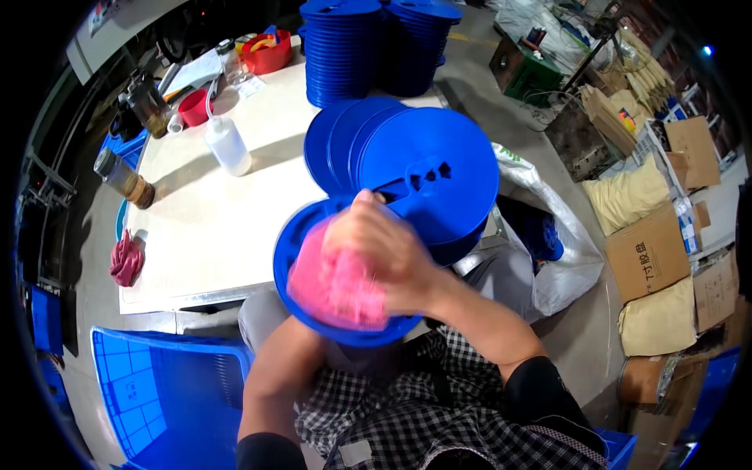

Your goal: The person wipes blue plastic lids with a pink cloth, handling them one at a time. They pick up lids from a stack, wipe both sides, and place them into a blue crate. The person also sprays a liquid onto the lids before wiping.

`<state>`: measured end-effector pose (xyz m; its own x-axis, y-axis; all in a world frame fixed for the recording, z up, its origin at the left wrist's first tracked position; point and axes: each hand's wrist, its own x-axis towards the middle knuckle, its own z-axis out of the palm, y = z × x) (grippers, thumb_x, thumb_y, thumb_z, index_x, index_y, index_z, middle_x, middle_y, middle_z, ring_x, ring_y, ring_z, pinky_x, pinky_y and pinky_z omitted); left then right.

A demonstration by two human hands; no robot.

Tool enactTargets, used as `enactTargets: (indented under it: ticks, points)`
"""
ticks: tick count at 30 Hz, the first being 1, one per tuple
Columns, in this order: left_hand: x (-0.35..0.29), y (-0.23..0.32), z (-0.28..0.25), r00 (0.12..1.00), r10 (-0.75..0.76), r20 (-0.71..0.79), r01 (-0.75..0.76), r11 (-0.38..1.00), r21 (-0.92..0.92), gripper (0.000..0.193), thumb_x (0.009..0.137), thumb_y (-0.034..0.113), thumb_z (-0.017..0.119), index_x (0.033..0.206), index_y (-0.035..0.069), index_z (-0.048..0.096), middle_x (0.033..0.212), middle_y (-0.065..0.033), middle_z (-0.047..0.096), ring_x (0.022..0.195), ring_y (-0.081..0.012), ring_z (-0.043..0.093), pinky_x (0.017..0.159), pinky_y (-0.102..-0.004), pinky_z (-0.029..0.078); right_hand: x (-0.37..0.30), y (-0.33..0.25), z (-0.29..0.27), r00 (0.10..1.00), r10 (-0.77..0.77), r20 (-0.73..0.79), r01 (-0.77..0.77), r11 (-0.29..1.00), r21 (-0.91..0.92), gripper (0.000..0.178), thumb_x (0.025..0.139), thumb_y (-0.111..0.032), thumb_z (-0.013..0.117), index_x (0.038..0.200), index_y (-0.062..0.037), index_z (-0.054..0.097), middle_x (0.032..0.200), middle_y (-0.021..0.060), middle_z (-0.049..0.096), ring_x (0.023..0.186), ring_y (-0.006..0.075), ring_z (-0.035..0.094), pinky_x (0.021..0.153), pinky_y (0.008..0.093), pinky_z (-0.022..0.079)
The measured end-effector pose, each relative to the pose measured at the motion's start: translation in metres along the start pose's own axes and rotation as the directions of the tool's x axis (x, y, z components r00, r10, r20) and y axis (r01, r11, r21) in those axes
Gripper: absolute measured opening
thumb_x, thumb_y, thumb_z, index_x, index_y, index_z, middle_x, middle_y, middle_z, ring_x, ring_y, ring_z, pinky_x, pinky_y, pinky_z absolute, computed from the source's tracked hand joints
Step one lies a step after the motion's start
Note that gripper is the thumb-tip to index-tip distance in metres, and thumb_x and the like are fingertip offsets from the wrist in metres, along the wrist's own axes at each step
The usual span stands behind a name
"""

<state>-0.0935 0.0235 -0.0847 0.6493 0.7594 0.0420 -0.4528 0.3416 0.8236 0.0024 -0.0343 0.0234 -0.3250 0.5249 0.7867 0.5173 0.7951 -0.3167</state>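
My right hand (384,247), smeared by motion, is closed on a pink cloth (333,290). The cloth is pressed against a round blue plastic reel disc (284,249) held over my lap at the table's near edge. My left forearm (278,376) runs up under that disc, which hides the left hand and its fingers. Just beyond my right hand lies another blue disc (462,172) with small cut-outs near its centre, and further discs (319,149) fan out from under it to the left.
On the white table (204,258) stand a squeeze bottle (229,149), a jar (125,182), a red basin (266,55) and tall stacks of blue discs (342,55). A crumpled cloth (127,258) lies at the left edge. A blue crate (172,392), white sack (568,274) and cardboard boxes (648,254) surround me.
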Motion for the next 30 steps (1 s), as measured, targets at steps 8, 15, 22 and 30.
enactTargets:
  ticks: [8,15,22,30]
  points:
    - [-0.002,0.010,0.009,0.998,-0.056,-0.035,0.054,0.997,-0.049,0.027,0.099,0.023,0.070,0.118,0.005,0.065,0.093,-0.0034,0.066,0.084,-0.0137,0.065,0.081,-0.0262,0.054,0.017,0.113,-0.090,0.858,0.225,-0.462,-0.495,0.604,-0.624,0.029,0.079,-0.019,0.079,0.094,0.0002,0.064,0.096,0.0146,0.065,0.094,0.0344,0.062,0.086,0.0468,0.052]
    - [-0.008,0.014,0.012,0.996,-0.066,-0.055,0.064,0.997,-0.031,0.026,0.098,0.022,0.071,0.116,0.005,0.066,0.093,-0.0042,0.067,0.083,-0.0145,0.065,0.079,-0.0271,0.054,0.028,0.083,-0.047,0.954,0.122,-0.272,-0.249,0.827,-0.503,0.036,0.068,-0.010,0.084,0.096,-0.0048,0.061,0.094,0.0105,0.063,0.092,0.0339,0.062,0.082,0.0425,0.054]
    - [-0.010,0.020,0.013,0.996,-0.066,-0.060,0.064,0.998,-0.029,0.025,0.096,0.021,0.072,0.114,0.005,0.066,0.093,-0.0050,0.068,0.082,-0.0154,0.066,0.078,-0.0280,0.054,-0.013,0.127,-0.082,0.974,0.107,-0.202,-0.217,0.708,-0.672,0.041,0.067,-0.016,0.088,0.098,-0.0044,0.063,0.097,0.0102,0.064,0.094,0.0312,0.062,0.084,0.0409,0.054]
    - [-0.008,0.020,0.015,0.996,-0.067,-0.064,0.067,0.998,-0.013,0.023,0.095,0.021,0.073,0.112,0.005,0.067,0.094,-0.0059,0.069,0.081,-0.0164,0.066,0.076,-0.0290,0.055,-0.015,0.111,-0.082,0.909,0.224,-0.352,-0.391,0.750,-0.534,0.035,0.071,-0.008,0.080,0.103,-0.0017,0.065,0.098,0.0123,0.066,0.095,0.0336,0.063,0.084,0.0427,0.054]
